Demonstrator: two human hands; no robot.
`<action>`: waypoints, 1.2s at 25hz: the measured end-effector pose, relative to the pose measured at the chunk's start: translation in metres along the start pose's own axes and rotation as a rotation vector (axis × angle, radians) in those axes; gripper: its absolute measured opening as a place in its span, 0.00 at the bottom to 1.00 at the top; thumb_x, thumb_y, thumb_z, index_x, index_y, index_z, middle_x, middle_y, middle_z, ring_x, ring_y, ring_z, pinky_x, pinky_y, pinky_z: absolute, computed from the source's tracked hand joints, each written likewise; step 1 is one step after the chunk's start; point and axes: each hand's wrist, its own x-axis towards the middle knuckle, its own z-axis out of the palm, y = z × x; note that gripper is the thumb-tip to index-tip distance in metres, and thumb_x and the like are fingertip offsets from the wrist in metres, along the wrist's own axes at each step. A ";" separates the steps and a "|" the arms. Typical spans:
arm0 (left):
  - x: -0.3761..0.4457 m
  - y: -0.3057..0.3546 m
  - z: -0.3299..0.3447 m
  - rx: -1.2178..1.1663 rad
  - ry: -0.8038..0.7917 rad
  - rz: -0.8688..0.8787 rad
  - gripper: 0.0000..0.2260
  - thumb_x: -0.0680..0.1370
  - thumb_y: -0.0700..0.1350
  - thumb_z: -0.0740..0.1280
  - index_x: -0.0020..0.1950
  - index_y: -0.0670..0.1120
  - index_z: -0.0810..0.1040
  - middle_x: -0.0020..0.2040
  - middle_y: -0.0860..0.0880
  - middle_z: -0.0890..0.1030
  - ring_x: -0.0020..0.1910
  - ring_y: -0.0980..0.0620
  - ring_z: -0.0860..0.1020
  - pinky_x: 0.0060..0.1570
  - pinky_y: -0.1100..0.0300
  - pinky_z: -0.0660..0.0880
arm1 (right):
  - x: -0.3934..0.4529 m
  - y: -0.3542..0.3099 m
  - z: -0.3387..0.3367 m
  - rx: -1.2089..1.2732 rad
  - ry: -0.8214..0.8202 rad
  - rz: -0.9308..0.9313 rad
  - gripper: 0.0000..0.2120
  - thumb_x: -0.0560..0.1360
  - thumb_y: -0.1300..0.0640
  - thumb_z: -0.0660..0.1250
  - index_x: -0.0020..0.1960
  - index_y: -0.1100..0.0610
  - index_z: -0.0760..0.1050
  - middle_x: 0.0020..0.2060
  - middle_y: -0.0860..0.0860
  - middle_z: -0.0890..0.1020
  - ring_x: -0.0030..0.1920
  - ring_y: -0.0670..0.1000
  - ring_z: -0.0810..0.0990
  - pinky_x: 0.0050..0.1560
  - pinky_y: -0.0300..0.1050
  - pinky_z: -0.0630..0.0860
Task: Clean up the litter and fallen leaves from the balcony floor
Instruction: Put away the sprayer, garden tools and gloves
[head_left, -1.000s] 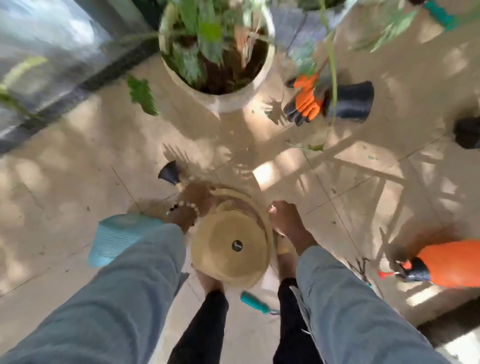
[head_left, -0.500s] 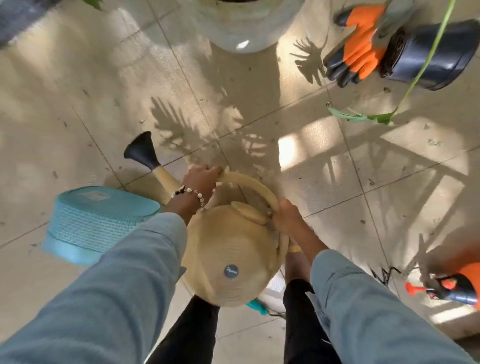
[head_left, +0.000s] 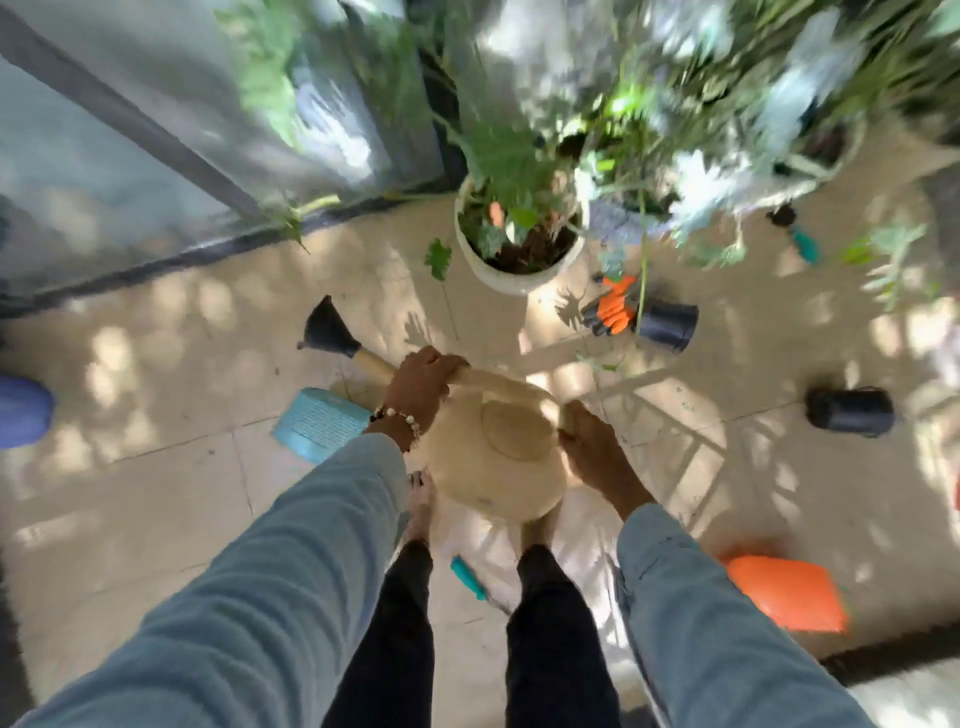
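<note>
While left hand (head_left: 423, 382) curls round the watering can (head_left: 493, 457) handle, right hand (head_left: 592, 447) grips its right side, likely clearing floor (head_left: 156, 415) to reach litter.

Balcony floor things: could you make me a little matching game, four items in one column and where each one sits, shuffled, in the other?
Things:
1. watering can
2. orange gloves
3. teal basket
4. orange sprayer

Places:
A. on the floor by the right sleeve
B. held in both hands
C. tipped over below the can's spout
D. beside a toppled black pot

Pairs: 1-B, 2-D, 3-C, 4-A
</note>
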 end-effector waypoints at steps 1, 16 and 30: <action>-0.015 0.010 -0.024 -0.028 0.046 0.014 0.19 0.70 0.27 0.65 0.57 0.41 0.81 0.48 0.38 0.78 0.48 0.37 0.77 0.52 0.47 0.74 | -0.017 -0.020 -0.014 0.021 0.004 -0.035 0.12 0.75 0.66 0.66 0.58 0.65 0.72 0.40 0.50 0.76 0.45 0.54 0.76 0.39 0.37 0.61; -0.282 0.076 -0.193 -1.409 0.799 -0.761 0.03 0.75 0.39 0.70 0.46 0.40 0.82 0.33 0.48 0.80 0.35 0.50 0.75 0.38 0.59 0.74 | -0.196 -0.277 0.027 -0.079 -0.578 -0.524 0.20 0.71 0.67 0.71 0.62 0.59 0.77 0.55 0.52 0.82 0.54 0.48 0.79 0.58 0.36 0.75; -0.560 -0.152 -0.233 -0.716 0.846 -0.727 0.12 0.77 0.38 0.66 0.59 0.48 0.80 0.40 0.51 0.79 0.37 0.53 0.76 0.36 0.69 0.71 | -0.282 -0.487 0.341 -1.024 -0.471 -1.566 0.23 0.71 0.57 0.68 0.66 0.50 0.72 0.63 0.50 0.76 0.63 0.60 0.69 0.64 0.50 0.64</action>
